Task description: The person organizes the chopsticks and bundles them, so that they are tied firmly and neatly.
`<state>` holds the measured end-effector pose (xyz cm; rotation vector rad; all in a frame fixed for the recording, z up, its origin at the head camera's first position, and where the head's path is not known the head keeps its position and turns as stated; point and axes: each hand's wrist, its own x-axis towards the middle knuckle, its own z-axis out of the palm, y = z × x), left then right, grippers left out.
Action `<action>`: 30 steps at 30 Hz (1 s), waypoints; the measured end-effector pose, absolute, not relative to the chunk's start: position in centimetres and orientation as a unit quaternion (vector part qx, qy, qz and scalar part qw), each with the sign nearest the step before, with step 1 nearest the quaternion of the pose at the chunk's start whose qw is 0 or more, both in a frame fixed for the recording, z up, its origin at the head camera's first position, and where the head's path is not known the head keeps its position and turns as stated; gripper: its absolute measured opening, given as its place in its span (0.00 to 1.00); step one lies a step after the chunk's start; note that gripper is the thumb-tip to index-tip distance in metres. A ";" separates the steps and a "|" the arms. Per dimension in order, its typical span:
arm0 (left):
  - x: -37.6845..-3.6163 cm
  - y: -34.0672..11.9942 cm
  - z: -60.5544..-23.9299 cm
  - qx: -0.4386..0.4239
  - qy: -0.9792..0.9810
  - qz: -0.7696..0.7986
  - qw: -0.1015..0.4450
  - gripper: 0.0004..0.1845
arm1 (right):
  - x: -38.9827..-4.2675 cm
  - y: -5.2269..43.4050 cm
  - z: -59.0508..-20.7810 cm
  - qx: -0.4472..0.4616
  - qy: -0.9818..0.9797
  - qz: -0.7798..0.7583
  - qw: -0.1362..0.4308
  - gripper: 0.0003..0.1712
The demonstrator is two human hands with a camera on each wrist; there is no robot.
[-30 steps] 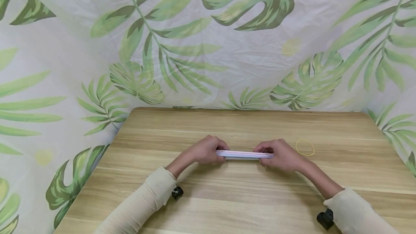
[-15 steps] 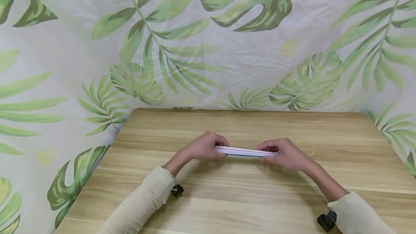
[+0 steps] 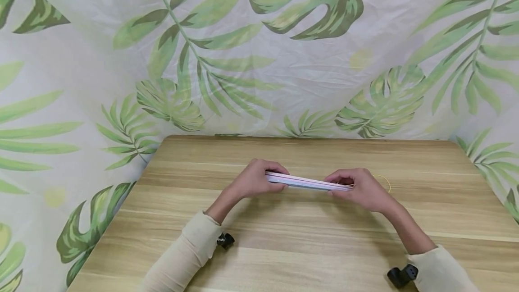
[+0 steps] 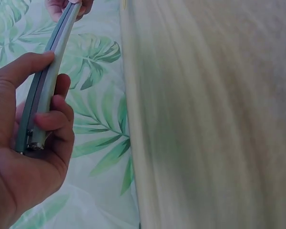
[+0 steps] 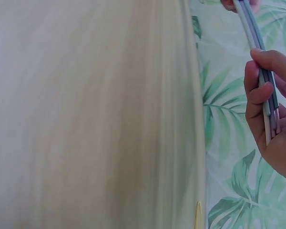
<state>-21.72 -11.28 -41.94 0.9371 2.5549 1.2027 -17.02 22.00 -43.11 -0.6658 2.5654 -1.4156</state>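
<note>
I see the flat bundle of thin strips [image 3: 308, 182] spanning between my hands above the table [image 3: 284, 238], long axis left to right. My left hand [image 3: 253, 179] grips one end, my right hand [image 3: 361, 188] the other, which sits slightly lower.

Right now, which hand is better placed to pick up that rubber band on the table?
The right hand, probably. It holds the right end of the flat stack, and the rubber band lies on the table just beyond it. The left hand grips the far end, across the stack.
</note>
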 end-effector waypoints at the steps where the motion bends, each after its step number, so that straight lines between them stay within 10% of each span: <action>1: -21.7 -11.2 -42.1 0.312 0.855 0.408 0.078 0.11 | -17.0 22.0 -43.1 -0.220 0.851 -0.471 0.068 0.13; 30: -20.0 -9.6 -41.9 0.375 0.852 0.365 0.002 0.10 | -16.2 22.7 -41.0 -0.196 0.845 -0.493 0.061 0.11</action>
